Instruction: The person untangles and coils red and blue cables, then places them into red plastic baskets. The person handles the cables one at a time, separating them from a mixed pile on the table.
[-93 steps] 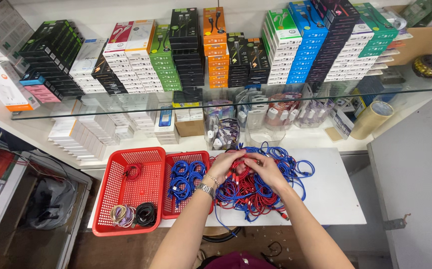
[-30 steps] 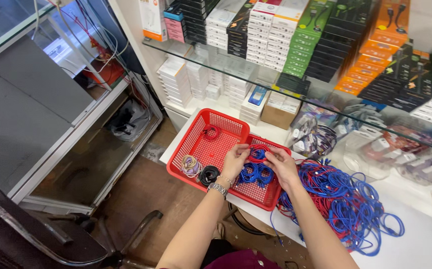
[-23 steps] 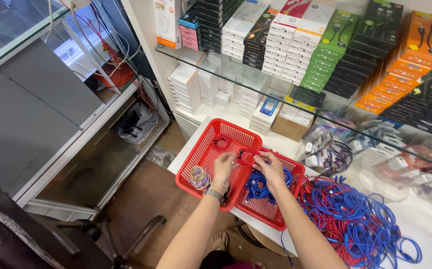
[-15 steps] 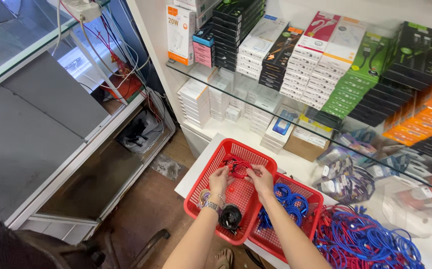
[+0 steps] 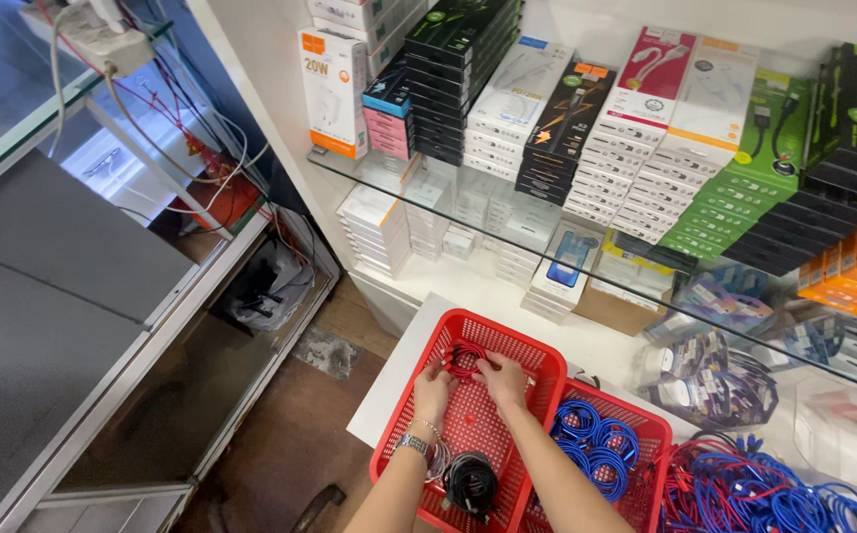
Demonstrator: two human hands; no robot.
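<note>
While you lean over the white counter (image 5: 399,380), both your hands sit in the far end of the left red basket (image 5: 537,357). Your left hand (image 5: 432,387) and right hand (image 5: 504,378) close their fingertips on a red coiled cable (image 5: 464,357), one hand at each side of the coil, so the coil lies between the two grips and just ahead of your knuckles. It looks low over the basket floor; whether it touches, can't tell. You wear a metal watch (image 5: 412,443) on the left wrist.

Same basket, near end: a black coiled cable (image 5: 471,481) beside your left forearm, and a pale coil partly hidden under the wrist. Right next to it, touching side to side, the second red basket (image 5: 646,424) holds blue coiled cables (image 5: 591,446). Further right on the counter, a loose heap of blue and red cables (image 5: 759,486), outside any basket. Above, a glass shelf (image 5: 586,262) carries stacked boxes of accessories (image 5: 636,148).
</note>
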